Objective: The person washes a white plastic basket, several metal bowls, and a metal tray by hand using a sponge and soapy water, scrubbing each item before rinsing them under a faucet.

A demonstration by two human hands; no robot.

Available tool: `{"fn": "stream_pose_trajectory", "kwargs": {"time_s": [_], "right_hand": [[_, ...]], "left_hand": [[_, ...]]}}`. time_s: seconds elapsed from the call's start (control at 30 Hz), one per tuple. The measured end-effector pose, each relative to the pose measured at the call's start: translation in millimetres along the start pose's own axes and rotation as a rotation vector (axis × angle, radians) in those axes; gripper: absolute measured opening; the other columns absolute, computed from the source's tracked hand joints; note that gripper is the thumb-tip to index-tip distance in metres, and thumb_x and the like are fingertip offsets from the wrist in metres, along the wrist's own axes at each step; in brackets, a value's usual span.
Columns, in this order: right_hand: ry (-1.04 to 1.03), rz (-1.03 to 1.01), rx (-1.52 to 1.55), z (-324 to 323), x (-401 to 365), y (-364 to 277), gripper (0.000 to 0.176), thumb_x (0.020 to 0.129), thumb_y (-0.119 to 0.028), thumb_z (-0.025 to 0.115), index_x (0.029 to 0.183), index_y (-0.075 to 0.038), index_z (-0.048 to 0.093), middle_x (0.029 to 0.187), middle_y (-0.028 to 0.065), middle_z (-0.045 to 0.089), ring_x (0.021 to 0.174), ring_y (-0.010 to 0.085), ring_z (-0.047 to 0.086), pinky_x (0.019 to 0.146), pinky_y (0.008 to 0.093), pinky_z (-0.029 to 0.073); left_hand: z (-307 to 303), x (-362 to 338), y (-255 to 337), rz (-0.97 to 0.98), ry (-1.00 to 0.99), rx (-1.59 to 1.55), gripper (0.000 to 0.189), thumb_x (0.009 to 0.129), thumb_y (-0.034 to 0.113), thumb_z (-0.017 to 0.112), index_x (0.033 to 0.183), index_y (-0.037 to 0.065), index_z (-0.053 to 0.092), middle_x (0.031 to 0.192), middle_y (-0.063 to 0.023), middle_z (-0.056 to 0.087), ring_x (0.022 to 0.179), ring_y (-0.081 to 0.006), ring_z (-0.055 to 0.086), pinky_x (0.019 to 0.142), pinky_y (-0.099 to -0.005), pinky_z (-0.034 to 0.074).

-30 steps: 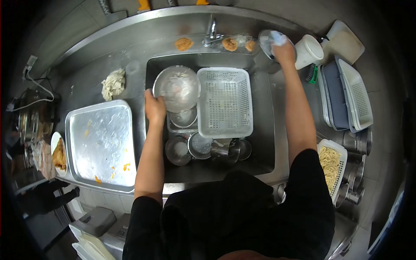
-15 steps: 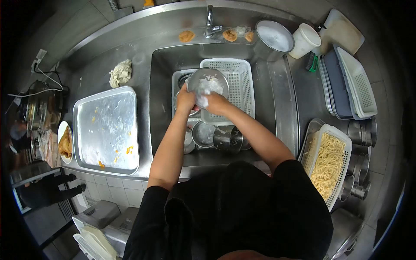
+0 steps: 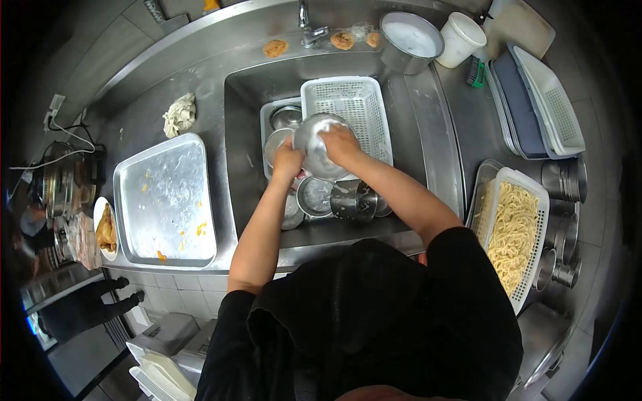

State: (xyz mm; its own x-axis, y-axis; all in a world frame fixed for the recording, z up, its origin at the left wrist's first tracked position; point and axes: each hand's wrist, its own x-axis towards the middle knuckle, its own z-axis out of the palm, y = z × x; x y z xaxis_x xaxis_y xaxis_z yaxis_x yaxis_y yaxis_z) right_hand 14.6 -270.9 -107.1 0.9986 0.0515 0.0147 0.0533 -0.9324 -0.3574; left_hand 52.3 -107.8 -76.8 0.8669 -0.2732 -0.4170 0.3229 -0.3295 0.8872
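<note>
Over the sink [image 3: 244, 150], my left hand [image 3: 287, 160] grips the near left rim of a round metal bowl [image 3: 317, 155] with white suds inside. My right hand [image 3: 340, 142] presses into the bowl with its fingers curled. White foam hides whatever those fingers may hold. Beneath and behind the bowl stands a white perforated basket [image 3: 380, 110]. To the left, metal bowls [image 3: 286, 116] sit in another light container. Nearer me in the sink are a metal pot [image 3: 314, 196] with cloudy water and a dark-patterned metal container [image 3: 352, 200] on its side.
A metal tray [image 3: 160, 207] with food scraps lies left, beside a crumpled cloth [image 3: 180, 115]. Behind the sink are a faucet [image 3: 309, 30], brown scouring pads [image 3: 275, 48] and a pot of suds [image 3: 411, 41]. A noodle basket [image 3: 511, 234] stands right. Another person [image 3: 80, 307] is far left.
My right hand has moved up inside the bowl, from its near side toward its far right side. The bowl has tilted, and my left hand still holds its rim. The view has shifted slightly.
</note>
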Motion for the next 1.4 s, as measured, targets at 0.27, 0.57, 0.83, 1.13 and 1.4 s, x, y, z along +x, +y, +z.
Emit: {"fn": "stream_pose_trajectory", "kwargs": {"time_s": [0.27, 0.57, 0.83, 1.13, 1.4], "right_hand": [[-0.078, -0.045, -0.112, 10, -14, -3, 0.019, 0.077, -0.012, 0.052, 0.091, -0.009, 0.063, 0.1, 0.0173, 0.061, 0.096, 0.0345, 0.058, 0.079, 0.0448, 0.046], [-0.527, -0.004, 0.051, -20, -24, -58, 0.032, 0.079, -0.014, 0.052, 0.11, -0.007, 0.057, 0.113, 0.018, 0.057, 0.107, 0.0339, 0.053, 0.091, 0.0428, 0.041], [0.412, -0.42, -0.191, -18, 14, -33, 0.022, 0.081, -0.014, 0.047, 0.095, -0.01, 0.063, 0.099, 0.0115, 0.059, 0.104, 0.0272, 0.051, 0.081, 0.0375, 0.039], [0.111, -0.186, -0.311, -6, -25, -9, 0.022, 0.079, -0.012, 0.048, 0.091, -0.011, 0.066, 0.092, 0.0074, 0.061, 0.101, 0.0224, 0.049, 0.084, 0.0364, 0.037], [0.022, 0.143, 0.505, 29, 3, -53, 0.028, 0.079, -0.017, 0.053, 0.102, -0.004, 0.062, 0.097, 0.0176, 0.06, 0.091, 0.0382, 0.057, 0.081, 0.0443, 0.045]], "left_hand": [[-15, -6, 7, -0.05, -0.023, 0.109, 0.04, 0.071, 0.0, 0.046, 0.11, 0.006, 0.053, 0.06, -0.0078, 0.054, 0.033, -0.0164, 0.047, 0.026, -0.0298, 0.035], [-46, 11, 2, -0.09, -0.129, 0.269, 0.036, 0.069, 0.003, 0.049, 0.104, 0.003, 0.058, 0.059, -0.0137, 0.059, 0.036, -0.0198, 0.052, 0.03, -0.0331, 0.039], [-46, 21, 29, -0.2, -0.427, 0.476, 0.031, 0.07, 0.002, 0.047, 0.1, 0.001, 0.055, 0.054, -0.0091, 0.053, 0.032, -0.0175, 0.048, 0.026, -0.0295, 0.036], [-48, 8, 21, 0.007, 0.131, 0.408, 0.045, 0.074, 0.007, 0.048, 0.119, 0.011, 0.055, 0.08, -0.0188, 0.065, 0.063, -0.0311, 0.063, 0.057, -0.0393, 0.05], [-3, -5, 22, 0.121, 0.196, 0.377, 0.037, 0.089, 0.025, 0.048, 0.126, 0.021, 0.05, 0.096, -0.0252, 0.061, 0.094, -0.0413, 0.057, 0.081, -0.0421, 0.045]]}}
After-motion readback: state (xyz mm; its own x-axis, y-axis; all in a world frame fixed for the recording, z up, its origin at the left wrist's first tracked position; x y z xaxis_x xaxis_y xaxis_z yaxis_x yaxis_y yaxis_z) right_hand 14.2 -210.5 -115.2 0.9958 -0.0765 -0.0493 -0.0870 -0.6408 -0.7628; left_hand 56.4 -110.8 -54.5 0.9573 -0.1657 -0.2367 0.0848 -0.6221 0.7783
